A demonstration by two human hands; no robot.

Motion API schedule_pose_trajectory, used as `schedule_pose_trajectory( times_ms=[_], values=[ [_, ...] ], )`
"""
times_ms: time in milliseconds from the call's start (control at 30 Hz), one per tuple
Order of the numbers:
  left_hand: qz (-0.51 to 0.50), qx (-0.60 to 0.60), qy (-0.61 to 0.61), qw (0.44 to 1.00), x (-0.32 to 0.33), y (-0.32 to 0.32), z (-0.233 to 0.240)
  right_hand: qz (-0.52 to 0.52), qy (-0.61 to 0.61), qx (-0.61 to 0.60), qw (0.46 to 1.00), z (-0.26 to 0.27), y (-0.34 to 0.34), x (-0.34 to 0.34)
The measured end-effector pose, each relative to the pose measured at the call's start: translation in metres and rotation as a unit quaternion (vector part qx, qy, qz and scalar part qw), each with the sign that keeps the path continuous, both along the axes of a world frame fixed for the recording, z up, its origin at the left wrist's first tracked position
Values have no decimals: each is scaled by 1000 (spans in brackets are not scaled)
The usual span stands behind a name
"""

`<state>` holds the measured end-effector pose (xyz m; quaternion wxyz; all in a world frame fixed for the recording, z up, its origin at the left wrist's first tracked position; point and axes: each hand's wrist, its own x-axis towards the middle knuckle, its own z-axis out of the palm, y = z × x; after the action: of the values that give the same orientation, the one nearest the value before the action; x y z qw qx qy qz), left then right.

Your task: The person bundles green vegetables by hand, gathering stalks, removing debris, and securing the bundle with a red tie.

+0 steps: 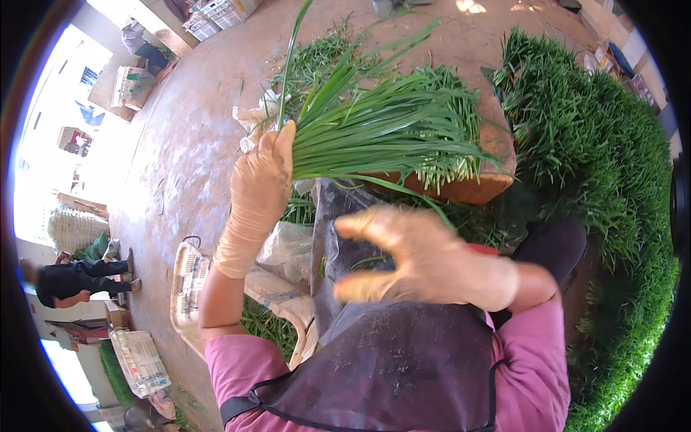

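Gloved in pale rubber, my left hand grips a bunch of long green leaves, which look like garlic chives. The leaves fan out to the right, and a few stick up above my fist. Lower and to the right, my right hand wears the same kind of glove and is blurred. Its thumb and fingers are spread, with nothing between them, over my dark plastic apron. Beneath the held leaves, more cut chives lie on a reddish-brown block, their pale stem ends facing me.
A large heap of green bunches fills the right side. Loose leaves litter the floor beyond the block. At left are a plastic crate and a clear plastic bag. Two people are farther off, near stacked crates.
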<state>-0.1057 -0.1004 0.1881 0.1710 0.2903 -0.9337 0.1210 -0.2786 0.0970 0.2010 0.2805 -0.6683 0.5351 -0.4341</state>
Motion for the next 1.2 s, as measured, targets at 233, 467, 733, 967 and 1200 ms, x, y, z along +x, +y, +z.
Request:
schedule_pose_trajectory(
  times_ms=[233, 467, 733, 967, 1200],
  values=[
    [8, -4, 142, 990, -69, 50, -69, 34, -702, -2, 711, -104, -103, -19],
    [-144, 321, 286, 891, -87, 64, -69, -53, -703, 36, 708, -124, -96, -59],
    [-24, 629, 510, 586, -89, 39, -99, 6, -675, 91, 732, -150, -69, -76],
    [-9, 585, 473, 659, -101, 46, -96, -47, -606, 133, 783, -137, -68, -61],
    [-14, 640, 626, 445, -85, 36, -123, -46, -589, 135, 796, -150, -74, -52]
  ],
)
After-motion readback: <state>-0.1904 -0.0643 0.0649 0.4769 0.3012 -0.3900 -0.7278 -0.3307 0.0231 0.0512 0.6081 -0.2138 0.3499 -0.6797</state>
